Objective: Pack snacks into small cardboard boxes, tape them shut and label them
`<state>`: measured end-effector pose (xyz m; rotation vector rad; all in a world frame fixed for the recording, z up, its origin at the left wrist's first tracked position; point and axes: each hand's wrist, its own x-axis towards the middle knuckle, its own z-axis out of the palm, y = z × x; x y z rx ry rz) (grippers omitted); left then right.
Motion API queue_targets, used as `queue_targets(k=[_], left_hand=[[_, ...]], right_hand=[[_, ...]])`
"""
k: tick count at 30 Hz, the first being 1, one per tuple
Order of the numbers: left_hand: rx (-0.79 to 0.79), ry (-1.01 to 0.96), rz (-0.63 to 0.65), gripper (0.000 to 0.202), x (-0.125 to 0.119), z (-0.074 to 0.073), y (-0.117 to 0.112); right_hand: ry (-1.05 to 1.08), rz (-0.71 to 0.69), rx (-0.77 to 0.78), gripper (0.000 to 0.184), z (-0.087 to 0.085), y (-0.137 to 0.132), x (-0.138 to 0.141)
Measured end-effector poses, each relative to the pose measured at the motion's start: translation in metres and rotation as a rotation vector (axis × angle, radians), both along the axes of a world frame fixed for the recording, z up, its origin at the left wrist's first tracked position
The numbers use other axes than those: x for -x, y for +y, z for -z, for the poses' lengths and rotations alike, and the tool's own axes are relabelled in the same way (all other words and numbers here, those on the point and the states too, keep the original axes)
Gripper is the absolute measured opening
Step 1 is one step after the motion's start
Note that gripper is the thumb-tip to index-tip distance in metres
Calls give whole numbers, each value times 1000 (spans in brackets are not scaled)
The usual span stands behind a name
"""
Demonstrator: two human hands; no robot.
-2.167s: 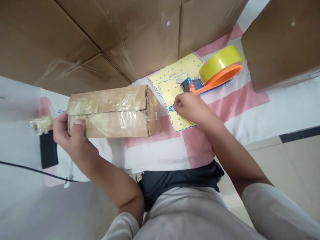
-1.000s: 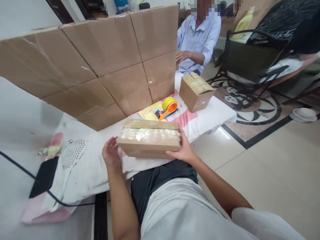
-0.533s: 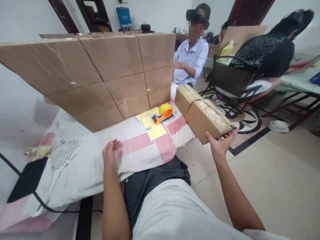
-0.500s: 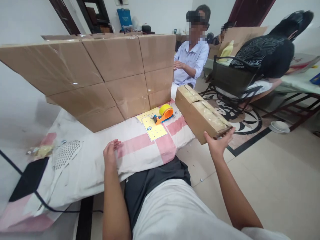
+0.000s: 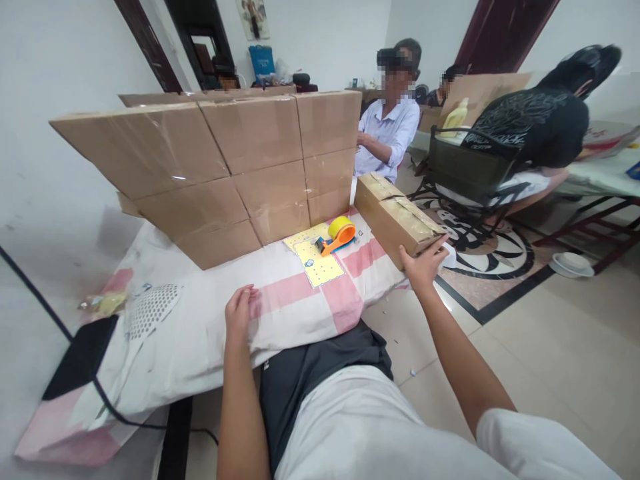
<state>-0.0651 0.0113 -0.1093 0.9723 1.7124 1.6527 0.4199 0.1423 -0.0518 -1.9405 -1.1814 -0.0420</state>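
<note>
My right hand point(image 5: 423, 267) grips the near end of a long cardboard box point(image 5: 387, 213), thumb on its left side and fingers at its end. Clear tape crosses the top of this box, which lies at the table's right end. Close to the front edge of the table, my left hand point(image 5: 240, 308) holds nothing, its fingers loosely bent and apart. Between the hands, an orange tape dispenser point(image 5: 331, 247) with a yellow roll stands on yellow dotted sheets point(image 5: 323, 270). Behind them rises a wall of several stacked cardboard boxes point(image 5: 267, 137).
A pink and white cloth point(image 5: 200, 327) covers the table. At its left lie a black flat object point(image 5: 83, 357) and a cable point(image 5: 107, 403). One person point(image 5: 387, 127) sits beyond the stack; another point(image 5: 530, 120) sits on a chair at right. A white bowl point(image 5: 573, 263) is on the floor.
My right hand has moved forward and inward with the near end of the box, closer to the table. My left hand stays near the table edge. The camera view has shifted slightly.
</note>
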Motion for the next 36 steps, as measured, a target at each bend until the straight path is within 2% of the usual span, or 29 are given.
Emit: queue_targets(k=[8, 13, 17, 29, 36], left_hand=[[43, 46, 24, 44, -1, 3, -1], [49, 75, 47, 41, 1, 10, -1], [50, 84, 47, 40, 0, 10, -2], [78, 148, 52, 40, -3, 5, -5], [90, 146, 42, 39, -6, 0, -8]], right_hand=[[-42, -50, 4, 130, -1, 62, 4], [-71, -38, 36, 128, -2, 95, 15], [-72, -41, 57, 128, 0, 116, 21], [-100, -52, 56, 125, 2, 148, 28], [-98, -41, 21, 122, 7, 158, 33]])
